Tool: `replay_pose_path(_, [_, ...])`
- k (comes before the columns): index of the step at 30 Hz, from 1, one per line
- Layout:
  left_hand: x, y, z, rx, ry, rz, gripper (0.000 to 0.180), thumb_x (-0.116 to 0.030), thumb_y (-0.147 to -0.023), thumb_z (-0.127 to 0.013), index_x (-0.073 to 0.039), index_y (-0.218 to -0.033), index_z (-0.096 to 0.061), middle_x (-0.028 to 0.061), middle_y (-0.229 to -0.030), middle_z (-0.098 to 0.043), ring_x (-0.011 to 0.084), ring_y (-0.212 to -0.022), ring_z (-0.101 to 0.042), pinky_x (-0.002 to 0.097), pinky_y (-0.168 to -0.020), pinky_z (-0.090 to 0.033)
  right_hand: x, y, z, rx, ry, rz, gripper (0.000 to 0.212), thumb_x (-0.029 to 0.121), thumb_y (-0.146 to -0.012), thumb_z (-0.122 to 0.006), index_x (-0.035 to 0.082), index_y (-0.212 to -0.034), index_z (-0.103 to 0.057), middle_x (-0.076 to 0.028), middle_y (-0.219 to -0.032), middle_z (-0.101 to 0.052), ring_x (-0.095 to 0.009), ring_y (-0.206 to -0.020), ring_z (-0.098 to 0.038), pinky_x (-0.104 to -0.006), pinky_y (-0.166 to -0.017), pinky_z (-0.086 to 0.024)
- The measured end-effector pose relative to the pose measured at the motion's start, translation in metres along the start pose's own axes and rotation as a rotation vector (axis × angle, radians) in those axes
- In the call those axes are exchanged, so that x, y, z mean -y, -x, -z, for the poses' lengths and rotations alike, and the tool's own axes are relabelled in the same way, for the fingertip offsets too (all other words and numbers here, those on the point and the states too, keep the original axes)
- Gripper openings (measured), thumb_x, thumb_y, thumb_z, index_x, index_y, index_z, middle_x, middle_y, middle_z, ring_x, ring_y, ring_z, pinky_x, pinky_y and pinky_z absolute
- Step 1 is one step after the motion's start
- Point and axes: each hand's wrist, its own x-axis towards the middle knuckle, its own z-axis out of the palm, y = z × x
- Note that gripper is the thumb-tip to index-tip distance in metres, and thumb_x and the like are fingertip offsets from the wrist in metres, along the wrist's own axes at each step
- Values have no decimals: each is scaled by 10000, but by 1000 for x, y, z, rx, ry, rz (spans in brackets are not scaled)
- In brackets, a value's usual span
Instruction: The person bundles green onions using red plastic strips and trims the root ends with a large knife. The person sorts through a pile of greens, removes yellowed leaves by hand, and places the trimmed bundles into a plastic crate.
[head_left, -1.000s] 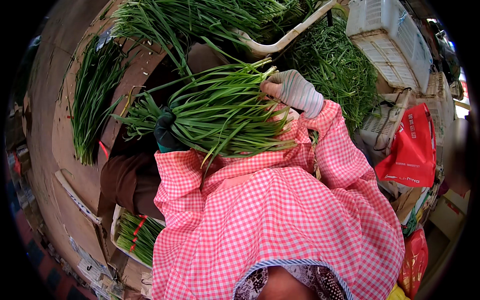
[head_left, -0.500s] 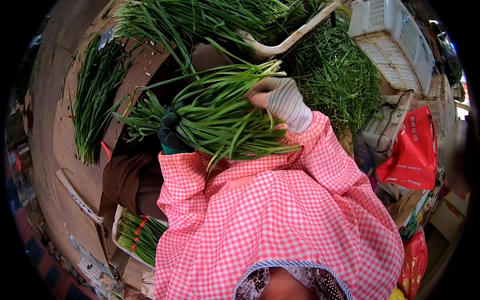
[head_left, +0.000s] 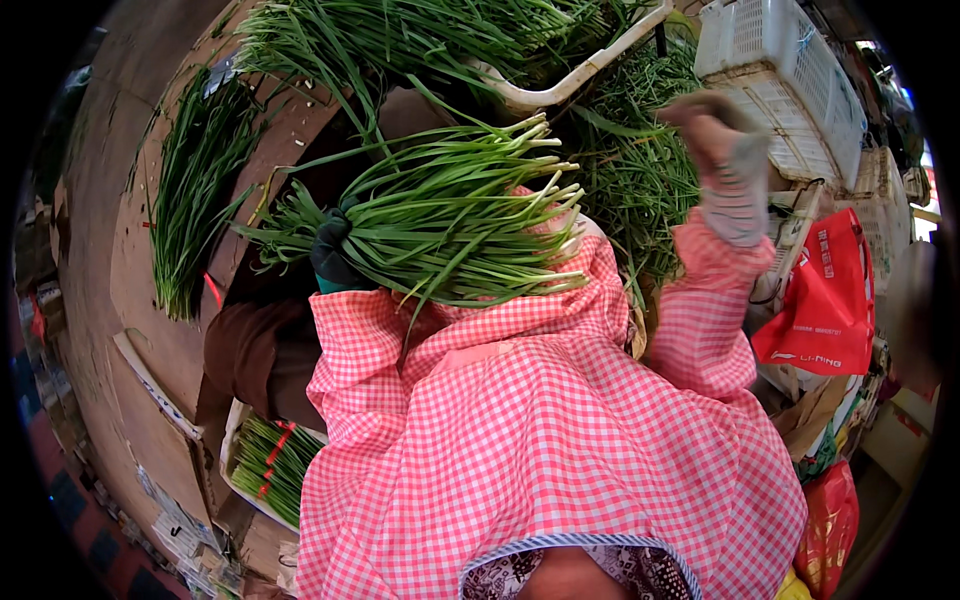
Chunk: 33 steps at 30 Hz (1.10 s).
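Head view, looking down past a pink checked smock [head_left: 560,430] onto a bunch of long green stalks [head_left: 450,220], spread in front of it with leaves to the left and pale ends fanned to the right. Gripped at the leafy part by the left hand [head_left: 331,250], dark-gloved and closed around the leaves, with no second hand at the pale ends. Could splay or droop on the right from such one-sided support, or slide out with any loosening of those fingers. Could also crease leaves through too firm a squeeze. Well apart to the right, near a loose heap of greens [head_left: 635,185], raised with the right hand [head_left: 722,150] in a striped glove: too blurred to judge finger spread or anything held. Could strike the white crate [head_left: 780,95] through too wide a reach. Farther off, could snag, if lifted, on long leaves [head_left: 345,75] hanging from the white tray [head_left: 590,72].
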Motion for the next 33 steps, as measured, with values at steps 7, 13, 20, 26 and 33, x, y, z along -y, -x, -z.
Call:
replay_pose_path(7, [-14,2,6,0,26,11,183,-50,-721,-531,-37,-897,-580,145,-1023,-605,348,-942,-580,496,-855,-479,-177,2,52,62,952,315,247,215,-830,-537,67,-985,-661,-68,-689,-654,-149,-570,-601,-273,-551,-463])
replay_pose_path(13, [-33,16,5,-278,-132,-21,246,-87,-742,-549,-54,-985,-571,128,-999,-605,333,-894,-588,466,-817,-495,-101,-2,-25,407,833,-181,289,295,-784,-599,51,-925,-664,-135,-788,-658,-261,-767,-633,-327,-713,-480])
replay_pose_path(20, [-33,20,-29,-252,-168,-21,237,-115,-745,-533,-30,-966,-553,174,-1022,-595,339,-881,-599,450,-794,-516,-34,-44,-114,443,531,247,289,331,-797,-594,107,-967,-661,-126,-865,-647,-265,-830,-624,-331,-747,-476])
replay_pose_path(26, [-43,19,-72,63,-161,-74,496,-122,-759,-510,57,-1216,-445,174,-1135,-551,288,-988,-559,405,-892,-453,-24,-16,-176,683,420,323,536,368,-776,-630,23,-1176,-541,-196,-1107,-579,-323,-1038,-550,-356,-879,-436])
replay_pose_path(33, [-42,-21,-142,264,-227,-182,382,-212,-828,-571,46,-1109,-552,153,-1102,-590,250,-972,-576,382,-883,-454,19,12,-164,783,188,263,833,376,-602,-757,42,-1287,-422,-203,-1089,-587,-327,-1047,-553,-340,-902,-430])
